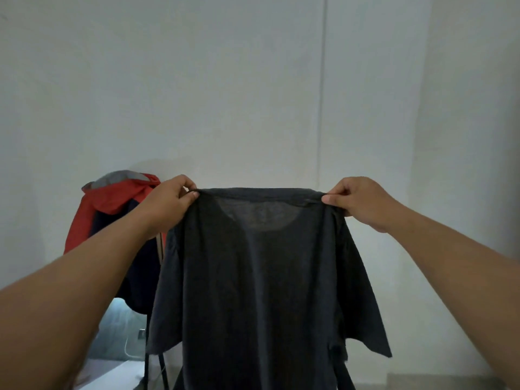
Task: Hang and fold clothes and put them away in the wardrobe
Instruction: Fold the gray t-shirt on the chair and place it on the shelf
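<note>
Holding a dark grey T-shirt spread by its 2 shoulders, left hand and right hand each pinch closed on fabric; folding or hangering likely comes next.

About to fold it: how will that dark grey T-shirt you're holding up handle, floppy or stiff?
Likely very floppy: the dark grey T-shirt hangs limp from the left hand and right hand, sleeves drooping. Probably light and thin, since the neckline shows through the fabric. It should crease easily.
</note>
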